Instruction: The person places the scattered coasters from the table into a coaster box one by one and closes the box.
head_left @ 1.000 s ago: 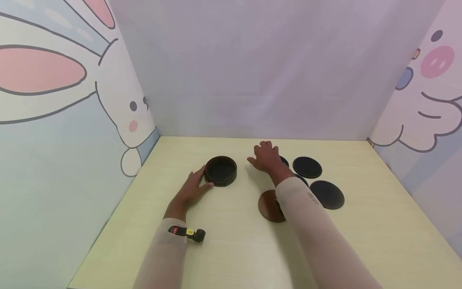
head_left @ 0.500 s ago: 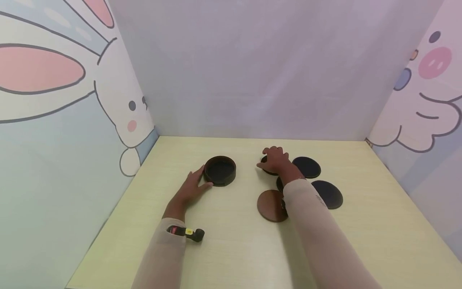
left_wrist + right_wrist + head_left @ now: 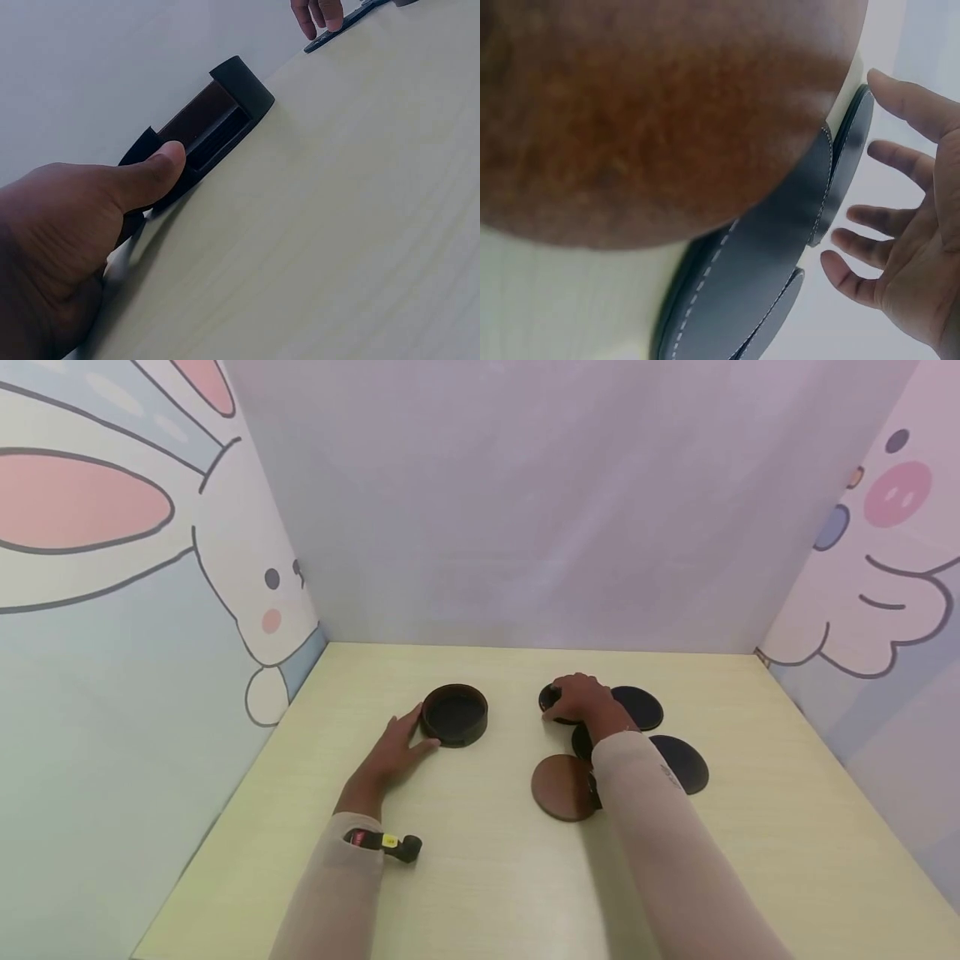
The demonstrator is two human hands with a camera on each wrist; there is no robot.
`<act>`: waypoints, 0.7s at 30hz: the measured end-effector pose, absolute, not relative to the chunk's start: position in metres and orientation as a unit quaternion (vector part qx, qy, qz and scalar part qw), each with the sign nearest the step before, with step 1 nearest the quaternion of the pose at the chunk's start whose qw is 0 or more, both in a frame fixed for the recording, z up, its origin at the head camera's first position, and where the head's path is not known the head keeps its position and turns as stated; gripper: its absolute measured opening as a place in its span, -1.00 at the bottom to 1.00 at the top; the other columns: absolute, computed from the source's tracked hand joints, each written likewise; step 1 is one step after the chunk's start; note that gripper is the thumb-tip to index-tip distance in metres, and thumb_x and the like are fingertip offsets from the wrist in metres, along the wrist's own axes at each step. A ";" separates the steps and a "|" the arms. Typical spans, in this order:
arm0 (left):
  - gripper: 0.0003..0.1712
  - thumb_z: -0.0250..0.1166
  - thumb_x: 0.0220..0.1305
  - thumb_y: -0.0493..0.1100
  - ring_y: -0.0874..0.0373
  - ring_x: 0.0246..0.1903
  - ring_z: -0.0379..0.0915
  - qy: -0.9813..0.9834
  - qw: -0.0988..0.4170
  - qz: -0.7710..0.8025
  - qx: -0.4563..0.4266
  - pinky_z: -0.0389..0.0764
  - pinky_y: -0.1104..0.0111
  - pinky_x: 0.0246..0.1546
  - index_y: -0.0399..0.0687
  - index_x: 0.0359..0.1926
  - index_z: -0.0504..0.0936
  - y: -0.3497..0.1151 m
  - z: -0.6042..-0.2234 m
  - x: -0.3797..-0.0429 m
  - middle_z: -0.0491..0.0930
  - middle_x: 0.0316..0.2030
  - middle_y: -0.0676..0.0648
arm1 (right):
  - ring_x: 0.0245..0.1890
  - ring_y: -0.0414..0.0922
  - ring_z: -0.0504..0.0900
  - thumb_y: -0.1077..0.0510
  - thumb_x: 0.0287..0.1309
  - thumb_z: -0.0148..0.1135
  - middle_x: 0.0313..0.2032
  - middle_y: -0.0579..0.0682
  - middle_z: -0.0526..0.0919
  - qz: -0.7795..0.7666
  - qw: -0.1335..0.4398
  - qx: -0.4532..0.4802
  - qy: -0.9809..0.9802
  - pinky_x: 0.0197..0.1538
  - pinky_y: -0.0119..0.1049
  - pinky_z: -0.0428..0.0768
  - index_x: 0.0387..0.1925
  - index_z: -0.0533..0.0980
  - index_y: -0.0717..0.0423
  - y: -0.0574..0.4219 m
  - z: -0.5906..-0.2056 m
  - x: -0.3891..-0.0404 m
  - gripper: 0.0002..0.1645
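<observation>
A round black coaster holder with a low wall stands on the table. My left hand holds its left side, thumb in front at the slot in its wall, as the left wrist view shows. Over a round black coaster at the back, my right hand reaches with fingers spread and slightly bent. The right wrist view has the thumb close to the edge of this stitched coaster; contact cannot be made out. The right hand and forearm hide parts of the coasters below.
More black coasters lie around the right forearm: one at the back, one farther right and one partly covered. A brown disc lies nearer. Printed walls enclose the pale table.
My right hand has come back and down to the right, from beyond the rear black coaster onto it. The left hand stays at the coaster holder.
</observation>
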State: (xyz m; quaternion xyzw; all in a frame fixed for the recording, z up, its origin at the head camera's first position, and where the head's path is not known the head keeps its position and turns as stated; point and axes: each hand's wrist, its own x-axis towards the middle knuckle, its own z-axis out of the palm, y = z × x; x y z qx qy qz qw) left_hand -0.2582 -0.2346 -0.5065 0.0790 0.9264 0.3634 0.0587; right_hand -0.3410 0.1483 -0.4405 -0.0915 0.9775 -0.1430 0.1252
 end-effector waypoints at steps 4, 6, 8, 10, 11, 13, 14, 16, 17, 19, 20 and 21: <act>0.09 0.26 0.56 0.34 -0.42 0.76 -0.40 0.928 0.054 0.358 0.086 -0.16 -0.35 0.73 0.11 0.81 -0.08 -0.235 -0.507 -0.259 -0.01 0.77 -0.08 | 0.56 0.35 0.41 -0.20 0.27 0.45 0.54 0.31 0.47 -0.151 0.139 -0.098 0.974 0.53 0.38 0.47 0.56 0.45 0.11 0.150 -0.440 -0.342 -0.06; 0.09 0.26 0.55 0.35 -0.41 0.76 -0.40 0.928 0.055 0.358 0.085 -0.15 -0.34 0.74 0.12 0.81 -0.08 -0.235 -0.507 -0.258 -0.01 0.77 -0.08 | 0.56 0.33 0.43 -0.18 0.27 0.47 0.54 0.30 0.47 -0.157 0.144 -0.097 0.972 0.54 0.32 0.49 0.56 0.47 0.11 0.150 -0.440 -0.343 -0.07; 0.10 0.26 0.55 0.36 -0.42 0.75 -0.40 0.928 0.055 0.358 0.085 -0.16 -0.35 0.73 0.12 0.81 -0.08 -0.235 -0.507 -0.258 -0.02 0.77 -0.09 | 0.55 0.33 0.43 -0.16 0.27 0.49 0.54 0.31 0.48 -0.161 0.147 -0.098 0.971 0.55 0.29 0.49 0.55 0.47 0.13 0.150 -0.440 -0.344 -0.07; 0.10 0.27 0.54 0.37 -0.42 0.76 -0.39 0.928 0.056 0.359 0.081 -0.16 -0.36 0.73 0.14 0.81 -0.07 -0.235 -0.506 -0.258 -0.02 0.78 -0.08 | 0.57 0.35 0.40 -0.13 0.27 0.52 0.55 0.33 0.46 -0.166 0.151 -0.100 0.969 0.58 0.27 0.47 0.55 0.47 0.16 0.149 -0.439 -0.345 -0.07; 0.10 0.27 0.53 0.37 -0.41 0.76 -0.40 0.928 0.057 0.361 0.079 -0.16 -0.35 0.73 0.15 0.81 -0.07 -0.235 -0.506 -0.258 -0.02 0.77 -0.08 | 0.58 0.35 0.39 -0.11 0.28 0.53 0.55 0.33 0.44 -0.169 0.155 -0.101 0.968 0.60 0.25 0.46 0.56 0.46 0.17 0.149 -0.439 -0.345 -0.07; 0.10 0.27 0.54 0.36 -0.42 0.76 -0.39 0.928 0.055 0.359 0.080 -0.16 -0.36 0.73 0.13 0.81 -0.07 -0.235 -0.506 -0.258 -0.01 0.77 -0.08 | 0.59 0.37 0.36 -0.09 0.29 0.53 0.56 0.35 0.43 -0.168 0.159 -0.105 0.967 0.62 0.23 0.43 0.56 0.45 0.19 0.149 -0.438 -0.346 -0.07; 0.10 0.27 0.54 0.36 -0.41 0.76 -0.39 0.928 0.056 0.360 0.080 -0.16 -0.34 0.74 0.13 0.81 -0.06 -0.235 -0.506 -0.258 -0.01 0.77 -0.08 | 0.60 0.37 0.35 -0.07 0.30 0.54 0.57 0.35 0.42 -0.170 0.161 -0.104 0.967 0.63 0.23 0.42 0.56 0.44 0.19 0.149 -0.438 -0.347 -0.08; 0.09 0.28 0.54 0.33 -0.39 0.76 -0.39 0.927 0.054 0.362 0.083 -0.17 -0.32 0.75 0.11 0.81 -0.06 -0.235 -0.507 -0.258 0.00 0.77 -0.08 | 0.60 0.38 0.35 -0.06 0.31 0.53 0.57 0.34 0.42 -0.168 0.164 -0.105 0.966 0.64 0.23 0.41 0.56 0.44 0.19 0.148 -0.438 -0.347 -0.09; 0.09 0.29 0.55 0.32 -0.38 0.77 -0.39 0.927 0.053 0.362 0.085 -0.18 -0.31 0.75 0.10 0.81 -0.06 -0.235 -0.507 -0.259 0.00 0.77 -0.08 | 0.60 0.38 0.35 -0.06 0.31 0.53 0.57 0.34 0.43 -0.165 0.165 -0.105 0.967 0.64 0.23 0.41 0.56 0.45 0.18 0.149 -0.438 -0.347 -0.09; 0.09 0.29 0.55 0.31 -0.36 0.77 -0.40 0.926 0.053 0.363 0.088 -0.18 -0.29 0.76 0.09 0.81 -0.06 -0.235 -0.507 -0.259 0.00 0.77 -0.08 | 0.59 0.39 0.36 -0.06 0.30 0.52 0.56 0.35 0.43 -0.161 0.165 -0.106 0.967 0.63 0.23 0.42 0.56 0.45 0.17 0.149 -0.438 -0.347 -0.09; 0.10 0.29 0.55 0.31 -0.36 0.77 -0.39 0.927 0.052 0.362 0.090 -0.19 -0.28 0.76 0.07 0.80 -0.07 -0.235 -0.507 -0.259 0.00 0.77 -0.09 | 0.59 0.39 0.36 -0.07 0.30 0.51 0.56 0.35 0.43 -0.158 0.165 -0.106 0.968 0.62 0.24 0.42 0.56 0.45 0.17 0.150 -0.438 -0.347 -0.10; 0.10 0.29 0.55 0.31 -0.35 0.77 -0.39 0.926 0.051 0.362 0.091 -0.20 -0.27 0.77 0.07 0.80 -0.07 -0.235 -0.507 -0.259 0.00 0.77 -0.09 | 0.59 0.39 0.36 -0.07 0.30 0.51 0.56 0.35 0.43 -0.155 0.163 -0.108 0.968 0.63 0.24 0.42 0.56 0.45 0.16 0.150 -0.438 -0.347 -0.10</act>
